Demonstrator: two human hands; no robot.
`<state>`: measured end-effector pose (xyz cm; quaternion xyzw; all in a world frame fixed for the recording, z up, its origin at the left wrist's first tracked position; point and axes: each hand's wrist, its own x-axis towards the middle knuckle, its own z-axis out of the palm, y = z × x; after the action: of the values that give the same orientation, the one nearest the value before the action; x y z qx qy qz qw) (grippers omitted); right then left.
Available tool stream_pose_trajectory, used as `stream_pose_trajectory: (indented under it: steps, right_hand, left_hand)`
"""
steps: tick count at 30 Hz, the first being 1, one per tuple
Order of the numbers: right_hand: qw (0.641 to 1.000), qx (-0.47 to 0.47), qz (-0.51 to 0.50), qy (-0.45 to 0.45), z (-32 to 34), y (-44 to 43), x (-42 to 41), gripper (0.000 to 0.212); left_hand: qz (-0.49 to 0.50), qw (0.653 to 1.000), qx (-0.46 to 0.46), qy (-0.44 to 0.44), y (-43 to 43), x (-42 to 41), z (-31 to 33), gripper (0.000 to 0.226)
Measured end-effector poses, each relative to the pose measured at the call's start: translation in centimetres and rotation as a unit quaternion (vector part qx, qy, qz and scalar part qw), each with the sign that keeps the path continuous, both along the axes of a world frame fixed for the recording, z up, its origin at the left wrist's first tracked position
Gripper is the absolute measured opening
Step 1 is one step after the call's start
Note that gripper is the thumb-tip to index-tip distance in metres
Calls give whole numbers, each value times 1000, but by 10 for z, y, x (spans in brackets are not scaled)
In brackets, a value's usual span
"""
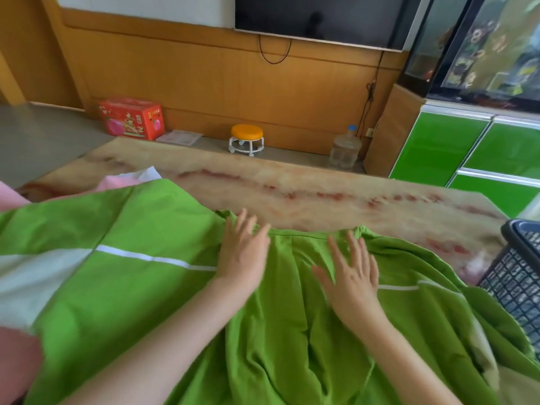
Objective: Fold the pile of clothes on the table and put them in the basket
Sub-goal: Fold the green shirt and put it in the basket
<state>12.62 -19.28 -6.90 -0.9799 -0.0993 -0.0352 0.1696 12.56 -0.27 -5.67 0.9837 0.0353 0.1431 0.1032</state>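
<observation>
Under both flat hands: green garment (292, 331); left hand (244, 252), right hand (352, 276) fingers spread, pressing.

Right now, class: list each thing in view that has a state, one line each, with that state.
Green cloth: spread out, wrinkled, unfolded.
Left hand: open, flat on the cloth.
Right hand: open, flat on the cloth.
Basket: upright, inside hidden.
Pink cloth: partly under the green cloth.
TV: screen dark.
Jug: upright, capped.
</observation>
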Motion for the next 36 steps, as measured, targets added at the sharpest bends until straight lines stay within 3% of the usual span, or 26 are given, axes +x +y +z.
stream_pose_trajectory:
  steps: [3,4,7,11,16,18,19,21,23,26,27,30,34,36]
  right_hand:
    - [988,-64,124,74,-12,1,-74,94]
    - [983,-96,144,59,-26,-1,-94,99]
    - [986,-112,115,38,-56,-5,-119,79]
    - [984,-88,132,86,-52,-3,-118,103]
    - [980,-98,91,150,-45,-4,-126,104]
    - [981,-116,71,135,-20,3,-133,115]
    - [988,-106,74,86,-16,5,-135,119]
    - [991,-60,69,96,0,14,-147,122]
    - [992,-28,99,72,15,33,-157,120]
    - [982,30,148,113,34,71,-175,125]
    - [978,47,165,121,41,86,-179,119]
    - [969,99,199,106,57,126,-190,70]
    - [960,123,246,61,70,176,-203,60]
    - [951,134,274,47,77,199,-212,58]
  left_hand:
    - [-130,989,2,76,-19,-78,-16,76]
    - [-145,984,-1,105,-18,-99,-29,89]
    - [-140,981,37,133,-8,-131,-67,68]
    - [-130,972,33,193,-14,-130,-71,65]
    - [-112,978,47,170,-23,-139,-42,64]
    - [-101,984,10,144,-21,-150,-20,51]
    - [-97,988,-11,116,-16,-159,-10,49]
    - [-71,995,-63,-4,8,-174,10,43]
    - [-65,984,-133,-96,45,-191,29,38]
    - [13,963,-189,-190,113,-211,56,23]
    - [59,956,-211,-193,135,-220,62,22]
    - [164,943,-229,-179,188,-250,69,31]
    - [286,900,-313,-101,230,-288,58,68]
    - [300,854,-421,-55,244,-300,47,71]
